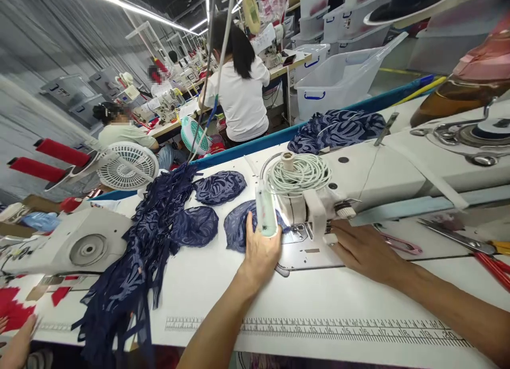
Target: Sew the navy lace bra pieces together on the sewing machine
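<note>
My left hand (260, 249) lies flat, fingers stretched, on a navy patterned fabric piece (238, 226) just left of the needle plate (305, 248) of a white sewing machine (398, 172). My right hand (362, 249) rests on the table to the right of the plate, its fingertips by the presser foot; they are partly hidden and I see nothing held. Two more navy pieces (219, 187) (195, 225) lie to the left. A machine lamp (265, 212) hangs over my left hand.
A heap of navy strips (135, 268) trails off the table's front edge. A ruler strip (319, 329) runs along the front. Scissors (478, 249) and pink snips (400, 245) lie at right. Another machine (75, 241), fans (125, 167) and co-workers (241, 87) sit beyond; someone's hand (16, 348) shows bottom left.
</note>
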The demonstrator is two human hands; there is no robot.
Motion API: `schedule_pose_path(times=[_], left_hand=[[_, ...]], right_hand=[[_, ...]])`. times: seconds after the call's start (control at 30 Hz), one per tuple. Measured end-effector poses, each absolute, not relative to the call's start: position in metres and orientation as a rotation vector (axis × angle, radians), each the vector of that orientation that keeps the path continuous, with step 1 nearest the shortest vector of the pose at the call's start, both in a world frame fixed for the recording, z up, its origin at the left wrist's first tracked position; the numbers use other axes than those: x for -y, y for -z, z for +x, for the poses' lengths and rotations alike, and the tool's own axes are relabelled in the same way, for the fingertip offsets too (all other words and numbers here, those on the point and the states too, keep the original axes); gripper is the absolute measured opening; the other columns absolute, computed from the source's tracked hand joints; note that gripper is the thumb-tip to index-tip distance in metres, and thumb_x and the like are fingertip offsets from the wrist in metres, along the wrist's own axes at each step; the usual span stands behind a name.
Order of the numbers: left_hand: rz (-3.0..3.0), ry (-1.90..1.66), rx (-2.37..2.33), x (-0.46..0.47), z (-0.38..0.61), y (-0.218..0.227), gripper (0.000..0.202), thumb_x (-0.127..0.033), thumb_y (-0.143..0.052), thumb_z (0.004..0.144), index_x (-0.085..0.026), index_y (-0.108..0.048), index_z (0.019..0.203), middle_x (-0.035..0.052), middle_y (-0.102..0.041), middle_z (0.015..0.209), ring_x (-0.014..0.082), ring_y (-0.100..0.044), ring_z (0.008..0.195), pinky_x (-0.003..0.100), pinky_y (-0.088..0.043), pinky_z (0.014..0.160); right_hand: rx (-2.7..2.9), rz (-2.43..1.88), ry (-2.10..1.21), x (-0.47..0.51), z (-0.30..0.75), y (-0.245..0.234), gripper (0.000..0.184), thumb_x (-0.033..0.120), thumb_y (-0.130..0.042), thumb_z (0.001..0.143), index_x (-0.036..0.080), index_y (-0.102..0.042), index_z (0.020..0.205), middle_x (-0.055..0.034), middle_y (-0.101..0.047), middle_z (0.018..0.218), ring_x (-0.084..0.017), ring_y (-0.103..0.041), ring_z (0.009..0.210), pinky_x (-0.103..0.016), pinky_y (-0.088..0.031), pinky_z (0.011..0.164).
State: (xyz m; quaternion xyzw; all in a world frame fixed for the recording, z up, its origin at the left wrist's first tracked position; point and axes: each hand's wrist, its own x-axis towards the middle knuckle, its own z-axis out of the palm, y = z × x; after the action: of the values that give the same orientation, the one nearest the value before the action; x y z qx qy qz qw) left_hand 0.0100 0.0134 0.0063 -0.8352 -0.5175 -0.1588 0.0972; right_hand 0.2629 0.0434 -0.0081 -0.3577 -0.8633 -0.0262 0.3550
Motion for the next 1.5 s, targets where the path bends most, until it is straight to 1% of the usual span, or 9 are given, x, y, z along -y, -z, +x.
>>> schedule_pose_path(times=[0.1,0.17,0.3,0.47,0.67,0.77,0.93,1.1,1.5], left_hand=[[-2.509,0.581,1.632,0.004,0.003,-0.018,0.02,-0.005,-0.044,0.096,-0.018,-0.06,0.098,0.0045,-0.067,0.086,0.0218,-0.064,0.084,0.055,-0.042,0.109],[-2.569,0.797,1.788,0.019,0.0,-0.028,0.013,-0.015,-0.048,0.1,-0.019,-0.059,0.096,0.0023,-0.068,0.088,0.0198,-0.065,0.086,0.05,-0.042,0.109],[-2.601,1.273,2.206,0.043,0.0,-0.043,0.012,-0.023,-0.054,0.098,-0.021,-0.06,0.088,0.0002,-0.068,0.085,0.0171,-0.064,0.081,0.03,-0.049,0.081],[-2.599,1.521,2.438,0.056,0.002,-0.053,0.02,-0.029,-0.05,0.099,-0.02,-0.059,0.084,-0.0014,-0.062,0.078,0.0136,-0.054,0.072,0.025,-0.04,0.067],[-2.65,1.698,2.587,0.059,0.002,-0.06,0.022,-0.033,-0.052,0.097,-0.018,-0.061,0.084,-0.0012,-0.057,0.077,0.0132,-0.05,0.073,0.024,-0.038,0.068],[-2.604,1.749,2.652,0.06,0.004,-0.06,0.01,-0.027,-0.062,0.09,-0.018,-0.064,0.087,-0.0013,-0.059,0.077,0.0131,-0.051,0.072,0.024,-0.04,0.069],[-2.593,1.632,2.213,0.067,0.006,-0.059,0.009,-0.015,-0.061,0.093,-0.02,-0.066,0.087,0.0002,-0.066,0.084,0.0156,-0.058,0.081,0.027,-0.04,0.076],[-2.504,1.585,1.818,0.077,0.006,-0.056,0.013,-0.01,-0.057,0.097,-0.021,-0.064,0.093,-0.0007,-0.07,0.088,0.0158,-0.062,0.082,0.03,-0.04,0.083],[-2.373,1.797,2.219,0.087,0.004,-0.056,0.01,-0.016,-0.059,0.096,-0.02,-0.068,0.094,0.0019,-0.068,0.089,0.0171,-0.061,0.087,0.027,-0.045,0.079]], right_hand=[[2.24,-0.746,0.189,-0.039,0.257,-0.001,0.02,0.018,-0.051,0.099,0.02,-0.064,0.084,-0.0042,-0.07,0.08,-0.017,-0.064,0.069,-0.03,-0.044,0.062],[2.237,-0.669,0.189,-0.031,0.249,-0.007,0.013,0.02,-0.054,0.099,0.021,-0.068,0.1,-0.0045,-0.073,0.085,-0.02,-0.068,0.078,-0.034,-0.049,0.072],[2.227,-0.75,-0.34,-0.007,0.222,-0.019,0.03,0.033,-0.052,0.102,0.025,-0.059,0.13,-0.0064,-0.073,0.118,-0.021,-0.07,0.104,-0.034,-0.054,0.085],[2.033,-0.987,-1.158,0.004,0.194,-0.033,0.029,0.048,-0.052,0.097,0.024,-0.066,0.086,-0.001,-0.069,0.082,-0.019,-0.065,0.078,-0.03,-0.052,0.067],[1.845,-0.96,-1.534,0.004,0.19,-0.047,0.04,0.058,-0.055,0.091,0.022,-0.061,0.076,0.0001,-0.055,0.071,-0.016,-0.052,0.068,-0.029,-0.043,0.061],[1.886,-0.992,-1.489,0.007,0.193,-0.046,0.039,0.057,-0.054,0.092,0.023,-0.062,0.076,-0.0008,-0.055,0.072,-0.017,-0.052,0.069,-0.029,-0.043,0.062],[2.054,-0.815,-1.071,0.014,0.203,-0.04,0.025,0.045,-0.051,0.098,0.028,-0.069,0.096,-0.0071,-0.067,0.104,-0.024,-0.061,0.101,-0.038,-0.049,0.086],[2.033,-0.913,-1.454,0.017,0.202,-0.047,0.038,0.054,-0.049,0.099,0.03,-0.061,0.126,-0.0031,-0.069,0.085,-0.022,-0.065,0.085,-0.031,-0.049,0.063],[2.062,-0.982,-1.236,0.017,0.183,-0.055,0.038,0.057,-0.047,0.098,0.025,-0.062,0.083,-0.0028,-0.065,0.083,-0.02,-0.059,0.081,-0.032,-0.045,0.066]])
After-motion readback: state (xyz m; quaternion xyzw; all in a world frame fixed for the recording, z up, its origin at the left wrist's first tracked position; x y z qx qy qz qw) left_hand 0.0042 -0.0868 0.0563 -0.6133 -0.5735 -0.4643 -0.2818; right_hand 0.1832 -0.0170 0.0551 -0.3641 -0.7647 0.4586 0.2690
